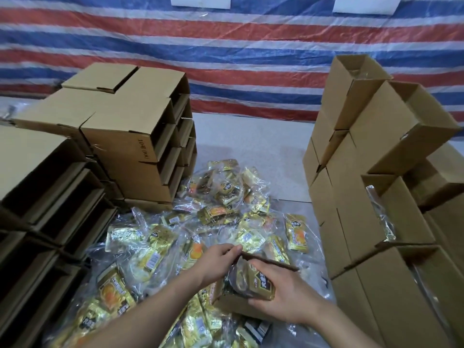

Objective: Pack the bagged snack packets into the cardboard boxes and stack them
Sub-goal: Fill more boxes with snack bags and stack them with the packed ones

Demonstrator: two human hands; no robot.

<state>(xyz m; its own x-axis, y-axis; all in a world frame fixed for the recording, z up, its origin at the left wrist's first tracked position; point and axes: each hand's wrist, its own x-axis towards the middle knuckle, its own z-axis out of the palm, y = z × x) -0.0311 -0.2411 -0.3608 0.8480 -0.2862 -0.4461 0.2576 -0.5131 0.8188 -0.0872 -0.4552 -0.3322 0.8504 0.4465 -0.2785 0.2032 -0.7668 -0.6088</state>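
A small open cardboard box (241, 306) lies among a heap of gold snack packets in clear bags (221, 209) at the bottom centre. My left hand (217, 261) grips the box's far rim with curled fingers. My right hand (283, 295) holds a bagged gold packet (251, 282) at the box's mouth, thumb on top of it. The packet sits partly inside the box.
Stacks of empty open boxes (140, 136) stand on the left, their mouths facing right. Stacked boxes (371, 197) holding bagged packets rise on the right. A red, white and blue striped tarp (251, 59) hangs behind. Bare table surface (251, 146) shows between the stacks.
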